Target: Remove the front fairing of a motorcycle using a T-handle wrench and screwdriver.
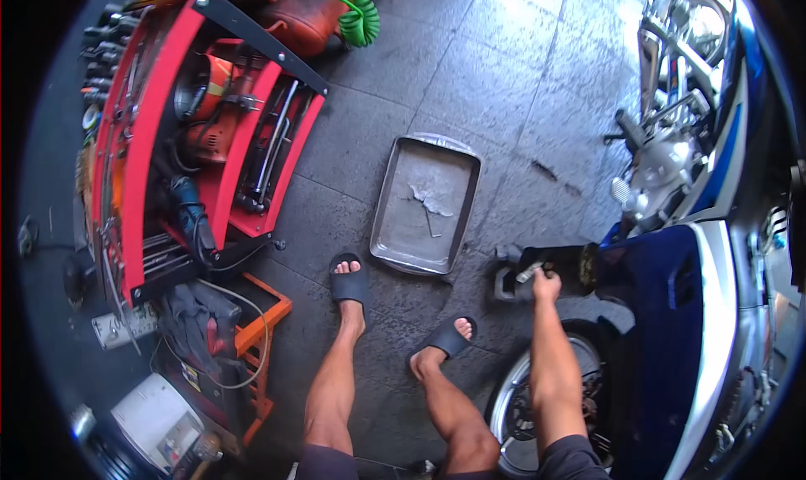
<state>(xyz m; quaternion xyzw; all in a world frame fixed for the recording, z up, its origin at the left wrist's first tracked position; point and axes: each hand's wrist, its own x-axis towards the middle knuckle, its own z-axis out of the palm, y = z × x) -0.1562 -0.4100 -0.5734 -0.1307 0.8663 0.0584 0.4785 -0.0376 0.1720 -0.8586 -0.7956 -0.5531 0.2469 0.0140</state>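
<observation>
The right hand (pixel 546 285) closes around a small metal part (pixel 530 272) lying at its 11 o'clock, beside the motorcycle (pixel 672 312); the left hand is unseen.

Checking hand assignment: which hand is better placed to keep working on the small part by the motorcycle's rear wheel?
Right. The right hand is already extended onto the small metal part beside the motorcycle, above the rear wheel. The left hand is not in view.
</observation>
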